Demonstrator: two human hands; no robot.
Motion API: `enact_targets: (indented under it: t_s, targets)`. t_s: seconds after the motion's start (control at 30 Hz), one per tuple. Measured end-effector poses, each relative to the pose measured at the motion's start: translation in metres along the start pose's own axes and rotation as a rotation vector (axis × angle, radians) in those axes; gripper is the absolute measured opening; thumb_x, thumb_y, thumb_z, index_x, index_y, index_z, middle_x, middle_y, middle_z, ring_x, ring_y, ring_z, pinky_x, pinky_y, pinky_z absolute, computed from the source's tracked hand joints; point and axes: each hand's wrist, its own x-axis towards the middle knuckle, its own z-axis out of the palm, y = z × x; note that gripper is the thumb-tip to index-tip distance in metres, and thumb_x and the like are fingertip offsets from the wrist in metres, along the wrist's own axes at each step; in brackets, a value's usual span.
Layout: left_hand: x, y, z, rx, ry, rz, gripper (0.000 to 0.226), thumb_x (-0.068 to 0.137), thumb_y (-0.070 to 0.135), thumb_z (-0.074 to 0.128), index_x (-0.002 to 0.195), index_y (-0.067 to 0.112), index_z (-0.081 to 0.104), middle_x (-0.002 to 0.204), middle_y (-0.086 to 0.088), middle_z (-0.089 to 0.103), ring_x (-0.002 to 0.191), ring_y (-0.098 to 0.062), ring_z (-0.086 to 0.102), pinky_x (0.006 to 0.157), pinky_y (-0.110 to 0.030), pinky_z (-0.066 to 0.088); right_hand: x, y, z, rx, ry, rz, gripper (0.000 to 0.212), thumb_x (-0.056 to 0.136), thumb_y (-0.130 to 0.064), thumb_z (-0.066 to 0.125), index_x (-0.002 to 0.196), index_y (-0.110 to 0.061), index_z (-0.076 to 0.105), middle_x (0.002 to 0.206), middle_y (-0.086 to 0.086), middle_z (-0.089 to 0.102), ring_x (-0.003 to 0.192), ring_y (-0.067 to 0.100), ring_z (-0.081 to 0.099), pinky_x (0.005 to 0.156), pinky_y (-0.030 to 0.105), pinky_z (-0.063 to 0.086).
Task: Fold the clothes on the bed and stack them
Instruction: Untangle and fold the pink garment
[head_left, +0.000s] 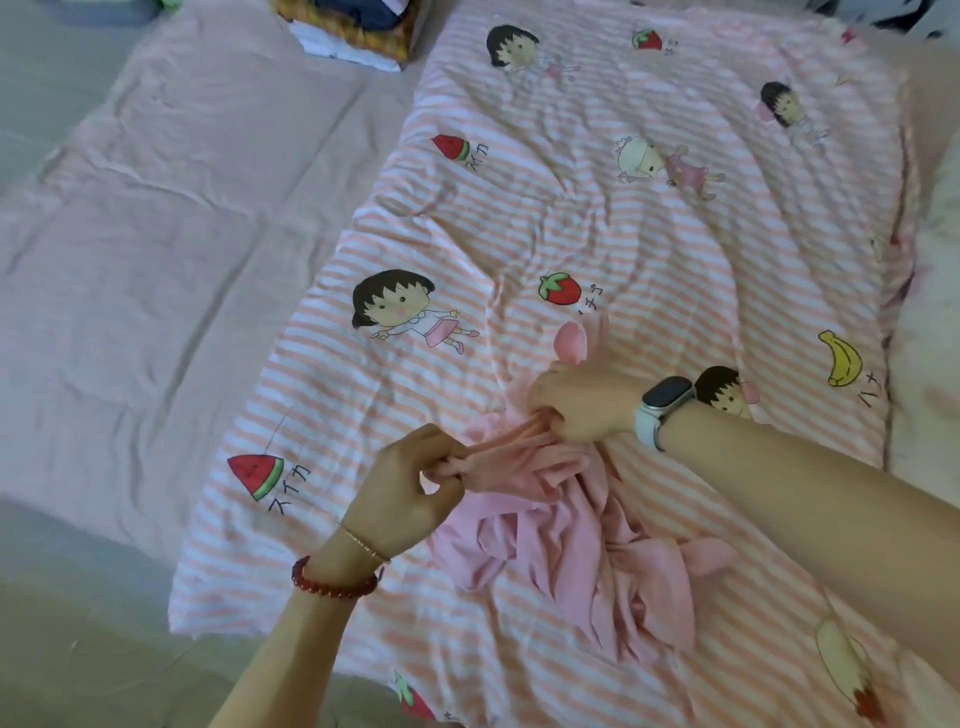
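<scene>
1. Along the left of the frame lies the plain pink sheet (171, 249) of the bed, creased and bare.
2. At the top, left of centre, sits a stack of folded clothes (353, 31), cut off by the upper edge.
3. In the lower centre, my left hand (410, 488) has its grip closed: thumb and fingertips pinch a bunched edge of the pink garment (561, 561). A red bead bracelet (332, 584) and a thin gold chain (363, 543) ring that wrist.
4. The pink garment lies crumpled in the lower middle of the frame, on the striped cartoon quilt (649, 218); a band of it is stretched taut between my two hands.
5. Just right of centre, my right hand (582, 400) is curled into a fist around the other end of that band, with a loop of fabric poking out above the knuckles. A smartwatch (662, 408) with a pale strap sits on that wrist.
6. The quilt, printed with cartoon girls and fruit, fills the right side of the frame.
</scene>
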Motion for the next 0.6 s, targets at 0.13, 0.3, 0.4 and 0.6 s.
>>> enact_targets:
  t_s: [0.13, 0.3, 0.4, 0.6]
  targets:
    - [-0.019, -0.022, -0.016, -0.157, 0.275, -0.24, 0.005, 0.063, 0.015, 0.048, 0.067, 0.015, 0.052, 0.063, 0.0, 0.048, 0.059, -0.003, 0.041, 0.056, -0.01, 0.034, -0.027, 0.009, 0.035, 0.037, 0.232, 0.032, 0.036, 0.086, -0.026, 0.05, 0.122, -0.023, 0.053, 0.124, 0.0, 0.054, 0.124, 0.023, 0.041, 0.101, 0.042, 0.029]
    - [-0.032, -0.033, -0.005, -0.253, 0.274, -0.3, 0.036, 0.064, 0.042, 0.059, 0.065, 0.009, 0.048, 0.057, 0.004, 0.038, 0.051, -0.002, 0.033, 0.048, -0.011, 0.029, -0.045, 0.015, 0.078, -0.079, 0.145, 0.328, 0.062, 0.089, -0.028, 0.043, 0.146, -0.029, 0.018, 0.155, -0.006, 0.015, 0.139, 0.016, 0.019, 0.102, 0.038, 0.024]
    - [-0.027, -0.033, -0.002, -0.145, 0.418, -0.295, 0.019, 0.069, 0.026, 0.058, 0.063, 0.013, 0.046, 0.055, 0.008, 0.036, 0.048, -0.001, 0.036, 0.047, -0.01, 0.03, -0.045, 0.027, 0.075, -0.176, 0.252, 0.414, 0.052, 0.089, -0.024, 0.042, 0.139, -0.031, 0.032, 0.14, -0.007, 0.042, 0.127, 0.019, 0.032, 0.093, 0.036, 0.023]
    - [-0.004, -0.021, -0.028, -0.193, 0.633, -0.265, 0.023, 0.078, 0.004, 0.063, 0.074, 0.024, 0.052, 0.068, 0.006, 0.051, 0.057, 0.004, 0.048, 0.055, -0.006, 0.039, -0.052, 0.039, 0.035, -0.288, 0.396, 0.441, 0.043, 0.088, -0.021, 0.048, 0.131, -0.024, 0.045, 0.119, -0.004, 0.059, 0.116, 0.022, 0.042, 0.083, 0.035, 0.023]
